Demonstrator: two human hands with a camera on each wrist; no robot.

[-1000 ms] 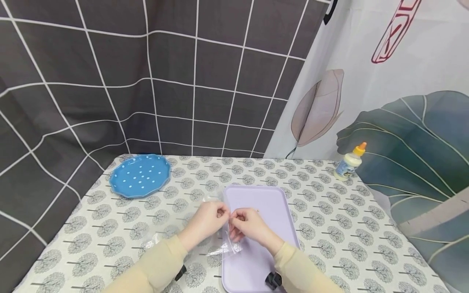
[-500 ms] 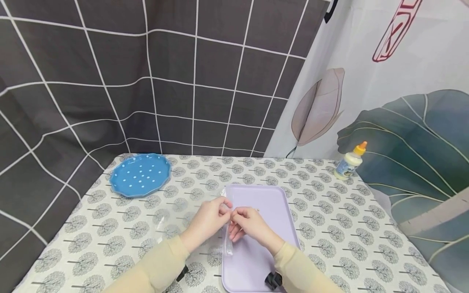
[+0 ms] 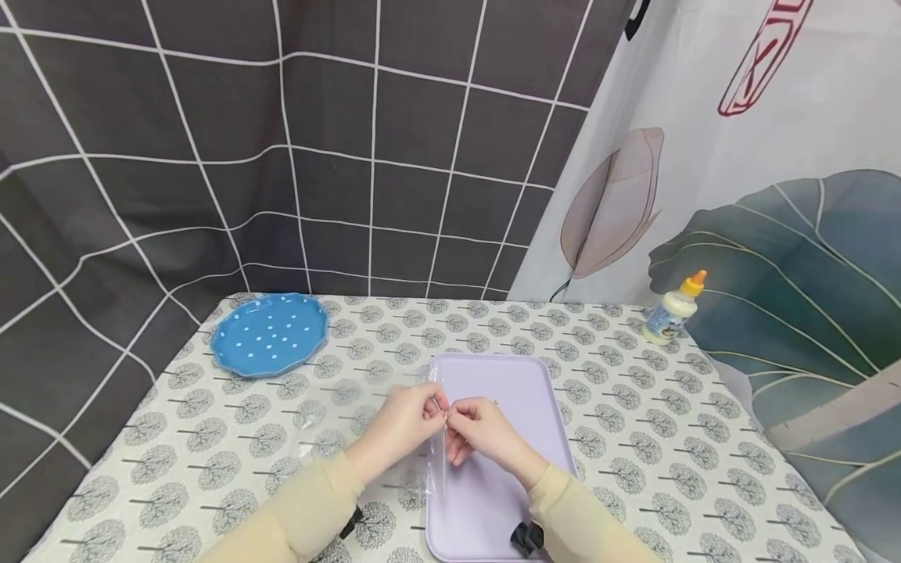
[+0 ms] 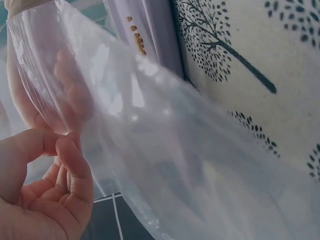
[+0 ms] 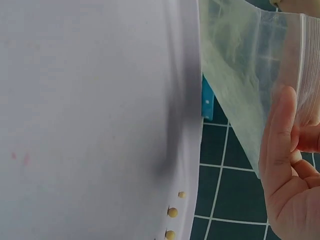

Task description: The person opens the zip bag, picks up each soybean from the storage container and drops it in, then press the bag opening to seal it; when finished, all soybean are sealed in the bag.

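A clear zip-top plastic bag (image 4: pixel 165 125) is spread between the two hands, its ridged zip strip (image 5: pixel 303 65) along the mouth edge. My left hand (image 3: pixel 400 422) pinches that edge between thumb and index finger, the other fingers curled loosely. Close beside it, my right hand (image 3: pixel 486 432) pinches the same edge, thumb against index finger. In the head view the fingertips of both hands meet over the left side of a lilac tray (image 3: pixel 479 508). The bag's body extends leftward, partly hidden behind the left hand and forearm.
Several small round yellow pieces (image 5: pixel 172 212) lie near the tray's far edge. A blue polka-dot plate (image 3: pixel 271 336) stands at the back left. At the back right is a glue bottle (image 3: pixel 669 317) with an orange tip. A tree-print cloth (image 3: pixel 619 438) covers the table.
The bag's mouth edge, crumpled and spread over the tray a second ago, now hangs straighter along the tray's left side. Both hands stay together, still pinching, with only slight finger shifts.
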